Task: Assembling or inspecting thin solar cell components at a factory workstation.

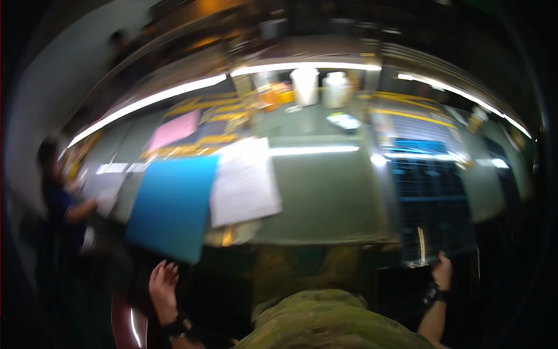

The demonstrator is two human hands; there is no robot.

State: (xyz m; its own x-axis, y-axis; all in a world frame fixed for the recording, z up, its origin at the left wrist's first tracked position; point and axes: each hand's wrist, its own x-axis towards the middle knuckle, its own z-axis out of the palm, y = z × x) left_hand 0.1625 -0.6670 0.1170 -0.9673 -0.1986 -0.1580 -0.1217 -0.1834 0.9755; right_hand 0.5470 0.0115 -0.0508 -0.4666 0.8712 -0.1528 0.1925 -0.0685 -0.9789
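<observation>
My left hand point(163, 287) is raised just below the near edge of a blue sheet point(172, 203), its fingers loosely bent and apart with nothing visible in them. On the right, my right hand point(442, 272) pinches the near edge of a dark glossy sheet with blue grid lines point(433, 200). That sheet lies over the right part of the bench and reaches past its front edge. White printed papers point(244, 183) rest beside the blue sheet. Motion blur softens the whole picture.
Behind the green bench top point(325, 198) stand a white cup point(305, 86), a white jar point(335, 90) and an orange container point(270, 98). A pink sheet point(174, 129) lies at the back left. Another person point(61, 192) handles paper at the far left.
</observation>
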